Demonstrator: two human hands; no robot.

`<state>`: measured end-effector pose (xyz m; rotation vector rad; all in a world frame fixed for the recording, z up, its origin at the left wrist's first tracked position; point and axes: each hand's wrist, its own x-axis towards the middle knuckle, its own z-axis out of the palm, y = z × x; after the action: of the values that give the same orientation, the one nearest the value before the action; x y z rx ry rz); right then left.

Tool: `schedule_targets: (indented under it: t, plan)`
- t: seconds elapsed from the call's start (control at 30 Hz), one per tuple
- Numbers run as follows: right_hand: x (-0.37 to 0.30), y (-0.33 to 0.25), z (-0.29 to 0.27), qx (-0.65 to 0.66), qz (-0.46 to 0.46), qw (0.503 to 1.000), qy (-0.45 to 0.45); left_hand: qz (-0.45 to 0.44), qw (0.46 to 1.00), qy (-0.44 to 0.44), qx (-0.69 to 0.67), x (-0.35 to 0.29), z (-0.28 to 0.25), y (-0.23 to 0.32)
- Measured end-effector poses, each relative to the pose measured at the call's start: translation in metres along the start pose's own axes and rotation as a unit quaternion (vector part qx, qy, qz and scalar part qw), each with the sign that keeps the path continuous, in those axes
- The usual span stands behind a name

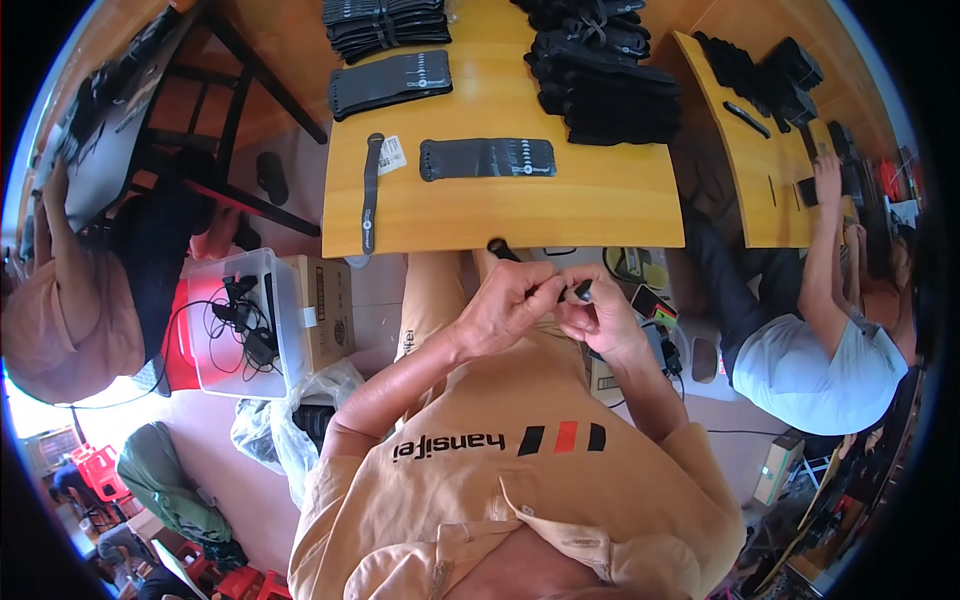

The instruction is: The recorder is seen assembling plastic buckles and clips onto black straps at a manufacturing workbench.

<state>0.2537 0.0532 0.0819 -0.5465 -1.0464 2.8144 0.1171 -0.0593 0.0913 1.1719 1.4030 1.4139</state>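
Over my lap, just off the table's front edge, my left hand [508, 305] and my right hand [600, 312] meet, both with curled fingers. Between them they grip a black strap [500, 249], whose rounded end sticks out past my left knuckles. Most of the strap is hidden by the fingers; a short dark part shows at my right fingertips. On the yellow table [600, 215] ahead lies a single dark strap [370, 195], lengthwise, beside a white printed slip [392, 153]. Right of it, an overlapping row of flat dark straps [480, 160] lies flat.
Further back are a stack of flat straps [390, 85], a banded bundle [385, 28] and a tall black pile [605, 95]. A clear bin with cables [245, 320] and a cardboard box [325, 310] stand left. People work at tables on both sides, one in a white shirt [815, 375].
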Motion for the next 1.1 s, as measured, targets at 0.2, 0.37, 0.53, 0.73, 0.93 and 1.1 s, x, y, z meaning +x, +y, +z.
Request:
schedule_targets:
  t: [0.2, 0.37, 0.53, 0.73, 0.93, 1.1]
  plan:
    - [-0.002, -0.009, 0.015, -0.131, -0.048, 0.990, 0.022, -0.045, 0.994, 0.086, -0.045, 0.003, 0.004, 0.006]
    - [0.001, -0.012, 0.023, -0.387, -0.121, 0.909, 0.096, 0.014, 0.984, 0.139, 0.106, 0.004, 0.010, -0.001]
    - [0.012, 0.016, 0.017, -0.306, -0.150, 0.929, 0.142, -0.042, 0.980, 0.181, 0.063, 0.007, 0.025, 0.015]
    - [0.023, 0.030, 0.028, -0.167, -0.206, 0.934, 0.239, -0.032, 0.980, 0.190, 0.046, 0.011, 0.029, -0.014]
    - [0.031, 0.020, 0.023, -0.077, -0.200, 0.958, 0.191, -0.067, 0.940, 0.152, -0.297, 0.012, 0.019, -0.010]
    - [0.039, 0.017, 0.012, 0.010, -0.129, 0.979, 0.158, -0.109, 0.923, 0.173, -0.327, 0.016, 0.009, -0.024]
